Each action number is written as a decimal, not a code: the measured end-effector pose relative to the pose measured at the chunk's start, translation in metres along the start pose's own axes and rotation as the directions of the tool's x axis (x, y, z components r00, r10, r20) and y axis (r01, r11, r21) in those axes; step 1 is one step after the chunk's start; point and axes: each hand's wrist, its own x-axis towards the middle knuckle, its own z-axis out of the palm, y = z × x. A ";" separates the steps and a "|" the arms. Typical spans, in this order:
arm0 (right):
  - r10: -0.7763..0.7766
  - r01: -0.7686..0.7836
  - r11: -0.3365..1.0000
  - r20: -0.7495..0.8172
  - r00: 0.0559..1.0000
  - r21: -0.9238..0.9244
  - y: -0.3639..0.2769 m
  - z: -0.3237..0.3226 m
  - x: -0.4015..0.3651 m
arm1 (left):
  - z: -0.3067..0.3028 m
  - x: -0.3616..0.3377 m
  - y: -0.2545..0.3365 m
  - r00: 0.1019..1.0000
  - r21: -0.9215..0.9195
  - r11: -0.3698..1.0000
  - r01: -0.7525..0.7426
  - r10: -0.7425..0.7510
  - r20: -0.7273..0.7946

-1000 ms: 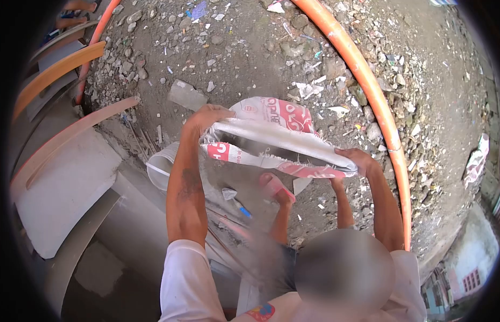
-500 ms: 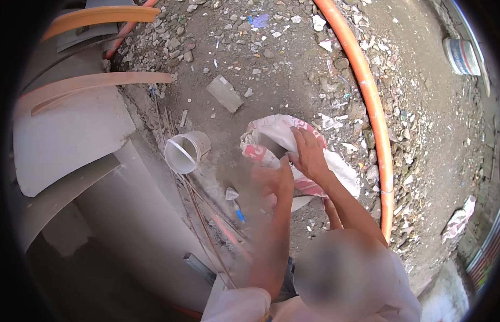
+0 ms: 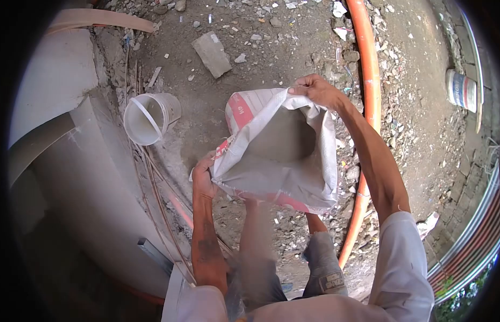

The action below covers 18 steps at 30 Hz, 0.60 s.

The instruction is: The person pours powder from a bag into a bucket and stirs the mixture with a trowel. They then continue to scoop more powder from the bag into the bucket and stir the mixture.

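In the head view there are two hands and one sack, white with red print, its mouth spread wide and its inside grey. The left hand grips the sack's rim at the near left; the right hand pinches it at the far side, toward the right. The sack sits between both hands, in front of the person's legs – whether its base touches the ground, I cannot tell. One pail with a white handle lies left of the sack, one grey slab farther off, one orange pipe to the right.
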 end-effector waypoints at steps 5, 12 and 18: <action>0.058 -0.057 0.997 0.021 0.998 -0.053 0.001 -0.016 -0.004 | -0.023 0.019 0.005 0.984 0.026 0.984 0.179 -0.179 0.015; -0.312 -0.192 0.829 -0.720 0.620 -0.525 -0.030 0.052 -0.113 | 0.026 -0.031 0.018 0.778 0.730 0.669 0.138 0.383 -0.498; 0.185 -0.356 0.931 -0.740 0.646 -0.078 0.008 0.160 -0.217 | 0.092 -0.095 -0.079 0.826 0.424 0.896 0.134 0.135 -0.547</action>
